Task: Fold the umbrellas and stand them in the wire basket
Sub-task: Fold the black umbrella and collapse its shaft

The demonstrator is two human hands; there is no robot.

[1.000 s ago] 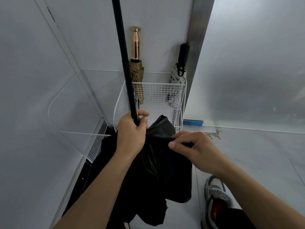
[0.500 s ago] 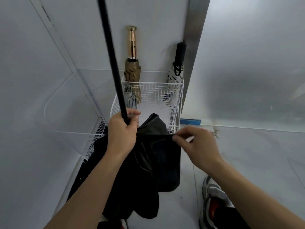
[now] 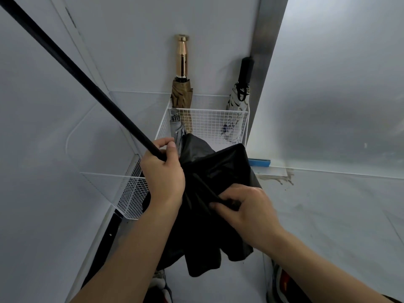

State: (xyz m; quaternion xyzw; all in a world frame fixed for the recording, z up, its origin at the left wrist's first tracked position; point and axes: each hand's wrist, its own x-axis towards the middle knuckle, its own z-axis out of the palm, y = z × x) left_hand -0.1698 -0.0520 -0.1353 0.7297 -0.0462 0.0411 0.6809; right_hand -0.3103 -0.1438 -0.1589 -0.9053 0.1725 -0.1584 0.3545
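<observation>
Your left hand (image 3: 162, 171) is curled round the shaft (image 3: 76, 71) of the black umbrella (image 3: 209, 171). The thumb lies up along it, just where the shaft meets the loose canopy (image 3: 229, 162). The shaft slants up and away to the top left corner of the view.

Your right hand (image 3: 247, 206) pinches a narrow dark strip of the canopy between thumb and fingertips. Whether that strip is a rib or a strap cannot be told. The black fabric hangs slack between and below your two hands, unfolded and bunched.

You are holding the umbrella in the air in front of the white wire basket (image 3: 207, 109), and its upper fold hides the basket's near side.

Three closed umbrellas already stand in the basket:
- A tan umbrella (image 3: 182, 92) with a gold handle stands at the back left, against the wall.
- A grey umbrella (image 3: 176, 127) stands just beside the tan one, lower down.
- A white patterned umbrella (image 3: 237, 106) with a black handle stands at the back right.

A wire shelf (image 3: 131, 189) juts from the wall to the left. A blue strip (image 3: 260, 162) lies on the floor to the right of the basket. Your shoe (image 3: 282, 281) shows at the bottom right.
</observation>
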